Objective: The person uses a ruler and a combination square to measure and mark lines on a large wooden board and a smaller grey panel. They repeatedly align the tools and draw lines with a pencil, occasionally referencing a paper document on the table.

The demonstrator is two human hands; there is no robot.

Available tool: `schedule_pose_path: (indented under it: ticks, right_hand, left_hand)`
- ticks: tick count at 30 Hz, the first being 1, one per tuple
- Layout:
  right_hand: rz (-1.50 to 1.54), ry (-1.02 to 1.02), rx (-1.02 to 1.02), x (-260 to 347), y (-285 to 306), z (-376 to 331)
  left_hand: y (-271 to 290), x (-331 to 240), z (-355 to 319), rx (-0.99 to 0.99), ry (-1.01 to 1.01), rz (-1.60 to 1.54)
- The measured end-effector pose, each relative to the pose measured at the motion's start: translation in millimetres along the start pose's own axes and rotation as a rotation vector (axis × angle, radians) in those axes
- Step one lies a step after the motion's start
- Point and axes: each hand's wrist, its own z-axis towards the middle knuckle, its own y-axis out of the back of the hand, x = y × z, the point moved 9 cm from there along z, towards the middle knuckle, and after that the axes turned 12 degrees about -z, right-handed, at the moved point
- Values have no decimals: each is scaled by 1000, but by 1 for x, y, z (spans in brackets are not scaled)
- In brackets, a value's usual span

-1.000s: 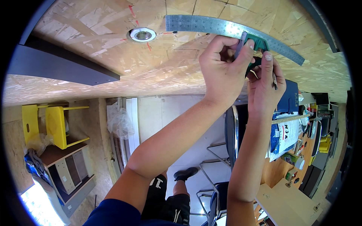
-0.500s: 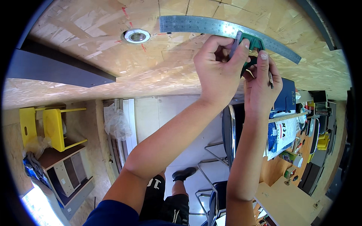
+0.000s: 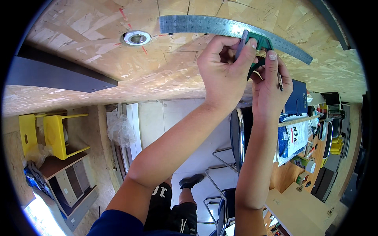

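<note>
Both hands are raised to a chipboard panel, closed on the green head (image 3: 260, 38) of a combination square. Its steel rule (image 3: 220, 26) lies across the board, bent in the picture. My left hand (image 3: 228, 65) pinches the head's left side between thumb and fingers, close under the rule. My right hand (image 3: 273, 80) grips the head's lower right part. A slim dark pen or pencil (image 3: 280, 81) sticks out from between the right fingers; its other end is hidden. The fingers cover much of the head.
A white-rimmed round hole (image 3: 137, 38) with red marks is left of the rule. A grey board (image 3: 59, 70) juts out at left. Below stand yellow stools (image 3: 55, 135) and a metal-framed chair (image 3: 236, 133). A cluttered wooden table (image 3: 285, 175) is at right.
The whole view has shifted slightly left. Both hands keep their hold on the combination square, with no clear movement against the board.
</note>
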Motion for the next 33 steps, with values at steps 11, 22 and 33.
schedule_pose_path:
  ticks: [11,22,33]
  right_hand:
    - [1,-3,-4,0,0,0]
    - [-25,0,29,-1,2,-2]
    - [-108,240,-16,-7,113,-123]
  left_hand:
    - [0,0,0,-10,26,-3]
    - [2,-2,-3,-45,53,23]
    - [-13,-62,-124,293,99,288]
